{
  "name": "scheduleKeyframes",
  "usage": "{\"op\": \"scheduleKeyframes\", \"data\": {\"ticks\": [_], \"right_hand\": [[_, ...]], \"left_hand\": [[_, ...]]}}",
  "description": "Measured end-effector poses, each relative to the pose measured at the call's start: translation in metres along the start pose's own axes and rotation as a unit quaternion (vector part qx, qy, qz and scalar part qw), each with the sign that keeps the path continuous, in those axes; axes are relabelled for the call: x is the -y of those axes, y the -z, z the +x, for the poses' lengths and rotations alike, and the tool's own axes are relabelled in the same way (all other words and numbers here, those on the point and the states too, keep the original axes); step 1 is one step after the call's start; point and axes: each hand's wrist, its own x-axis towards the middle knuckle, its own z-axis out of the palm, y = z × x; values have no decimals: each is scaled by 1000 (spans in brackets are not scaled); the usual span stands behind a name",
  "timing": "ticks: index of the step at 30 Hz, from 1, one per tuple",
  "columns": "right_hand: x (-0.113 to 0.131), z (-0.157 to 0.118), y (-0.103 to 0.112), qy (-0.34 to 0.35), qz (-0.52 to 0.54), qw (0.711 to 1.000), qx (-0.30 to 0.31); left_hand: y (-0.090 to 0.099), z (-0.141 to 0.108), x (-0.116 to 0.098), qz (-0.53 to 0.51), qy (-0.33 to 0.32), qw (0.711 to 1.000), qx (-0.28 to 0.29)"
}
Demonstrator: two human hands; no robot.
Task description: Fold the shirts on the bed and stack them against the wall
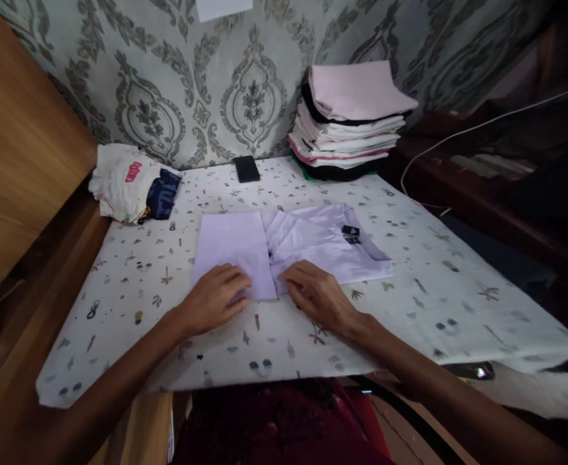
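Note:
A lavender garment (235, 245) lies across the middle of the table, its left part folded over into a smooth, flat panel. Its right part shows loose creases, a collar edge and a small black label. My left hand (216, 294) rests on the front edge of the folded panel, its fingers curled down onto the cloth. On the right part's front edge, just beside the panel's border, my right hand (317, 294) touches the fabric with bent fingers. Whether either hand pinches cloth is hidden.
A tall stack of folded clothes (351, 135) stands at the back right of the patterned tablecloth (133, 310). Crumpled clothes (128, 184) lie at the back left, and a black phone (247, 169) near the wall. A white cable (477, 126) hangs at the right.

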Motion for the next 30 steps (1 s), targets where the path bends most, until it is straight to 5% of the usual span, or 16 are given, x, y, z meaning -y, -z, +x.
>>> {"op": "scheduleKeyframes", "data": {"ticks": [9, 16, 22, 24, 27, 30], "right_hand": [[13, 19, 3, -160, -2, 981, 112], [4, 33, 2, -196, 96, 969, 118], [1, 49, -4, -354, 414, 815, 200], [0, 53, -7, -368, 434, 800, 190], [3, 58, -8, -370, 397, 823, 166], [9, 57, -3, -304, 279, 906, 94]], "left_hand": [[-28, 16, -13, 159, -37, 986, -14], [-28, 15, -13, 170, -17, 971, -169], [-30, 14, -12, 166, -14, 965, -201], [-31, 15, -12, 162, -23, 965, -203], [-32, 15, -11, 165, -46, 962, -210], [-36, 15, -12, 162, -73, 965, -191]]}}
